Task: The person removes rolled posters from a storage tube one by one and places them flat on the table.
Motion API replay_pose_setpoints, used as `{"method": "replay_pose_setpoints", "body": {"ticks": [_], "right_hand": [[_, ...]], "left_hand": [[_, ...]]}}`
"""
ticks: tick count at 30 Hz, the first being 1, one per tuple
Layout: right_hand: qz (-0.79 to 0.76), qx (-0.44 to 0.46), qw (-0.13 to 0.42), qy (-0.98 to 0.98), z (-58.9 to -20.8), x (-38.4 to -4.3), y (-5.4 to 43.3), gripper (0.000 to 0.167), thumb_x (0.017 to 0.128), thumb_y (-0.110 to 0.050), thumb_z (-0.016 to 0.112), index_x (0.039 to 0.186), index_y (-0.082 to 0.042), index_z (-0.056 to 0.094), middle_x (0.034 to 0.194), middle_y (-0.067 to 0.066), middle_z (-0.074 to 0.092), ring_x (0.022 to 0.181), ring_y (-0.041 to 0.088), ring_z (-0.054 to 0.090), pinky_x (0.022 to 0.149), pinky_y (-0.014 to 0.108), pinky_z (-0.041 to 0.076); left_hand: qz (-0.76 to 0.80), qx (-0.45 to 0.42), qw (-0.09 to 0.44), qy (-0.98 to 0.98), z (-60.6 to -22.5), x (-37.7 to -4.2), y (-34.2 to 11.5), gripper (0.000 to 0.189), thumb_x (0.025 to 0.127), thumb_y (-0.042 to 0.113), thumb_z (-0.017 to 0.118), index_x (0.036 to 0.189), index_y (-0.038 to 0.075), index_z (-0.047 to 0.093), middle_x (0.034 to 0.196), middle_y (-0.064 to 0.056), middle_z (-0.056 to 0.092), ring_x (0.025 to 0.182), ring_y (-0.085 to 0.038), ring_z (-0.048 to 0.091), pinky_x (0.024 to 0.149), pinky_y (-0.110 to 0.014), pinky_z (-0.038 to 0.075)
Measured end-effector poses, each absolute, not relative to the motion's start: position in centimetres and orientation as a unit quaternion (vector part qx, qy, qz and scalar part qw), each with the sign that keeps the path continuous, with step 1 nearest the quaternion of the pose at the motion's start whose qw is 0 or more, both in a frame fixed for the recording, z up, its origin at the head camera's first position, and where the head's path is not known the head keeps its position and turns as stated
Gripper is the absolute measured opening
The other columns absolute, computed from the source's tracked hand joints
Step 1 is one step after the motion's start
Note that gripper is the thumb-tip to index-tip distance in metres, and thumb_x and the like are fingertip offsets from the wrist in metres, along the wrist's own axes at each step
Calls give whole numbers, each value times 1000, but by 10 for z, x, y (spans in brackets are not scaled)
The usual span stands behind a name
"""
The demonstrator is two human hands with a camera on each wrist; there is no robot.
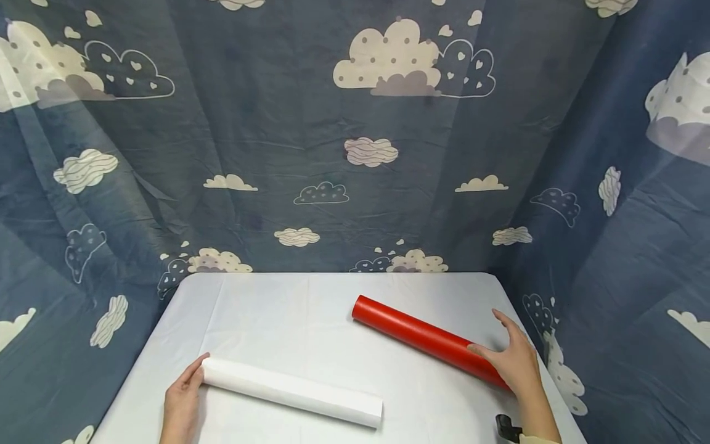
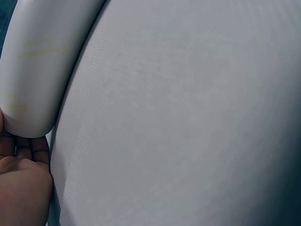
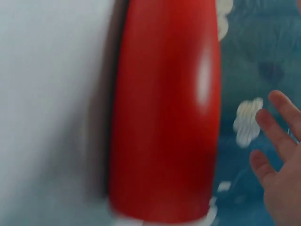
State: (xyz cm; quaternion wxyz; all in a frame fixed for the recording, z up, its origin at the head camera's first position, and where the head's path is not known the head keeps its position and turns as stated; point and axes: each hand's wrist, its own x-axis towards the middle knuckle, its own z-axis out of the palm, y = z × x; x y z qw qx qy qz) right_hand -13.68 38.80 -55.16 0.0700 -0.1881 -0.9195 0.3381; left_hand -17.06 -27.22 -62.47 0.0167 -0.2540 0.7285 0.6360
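Note:
A white roll (image 1: 291,391) lies slantwise on the table's near left half; faint yellow print shows on it in the left wrist view. At its left end, my left hand (image 1: 183,394) holds it, with fingers (image 2: 23,148) curled at the end. A glossy red roll (image 1: 421,333) lies slantwise on the right half. Over its near right end is my right hand (image 1: 518,361), thumb and fingers spread wide apart. In the right wrist view these fingers (image 3: 277,134) stand apart from the red roll (image 3: 164,113), to its right.
A white-covered table (image 1: 299,320) carries both rolls. Dark blue curtains with cloud prints (image 1: 266,148) hang behind it and along both sides. A small black object (image 1: 506,427) is by the right wrist.

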Motion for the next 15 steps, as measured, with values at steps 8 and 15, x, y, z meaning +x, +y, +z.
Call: {"method": "replay_pose_setpoints", "body": {"ticks": [8, 15], "right_hand": [[378, -240, 34, -894, -569, -107, 430, 123, 80, -50, 92, 172, -20, 16, 170, 32, 26, 151, 54, 27, 116, 82, 27], [429, -270, 27, -861, -600, -90, 443, 122, 82, -42, 92, 172, -14, 14, 169, 33, 27, 151, 54, 29, 118, 75, 33]], "left_hand": [[639, -260, 10, 724, -624, -172, -272, 63, 106, 53, 56, 158, 17, 51, 168, 5, 40, 163, -19, 27, 133, -40, 24], [638, -257, 7, 726, -625, -169, -271, 63, 107, 53, 56, 158, 16, 52, 166, 4, 43, 163, -22, 28, 133, -42, 25]]}}
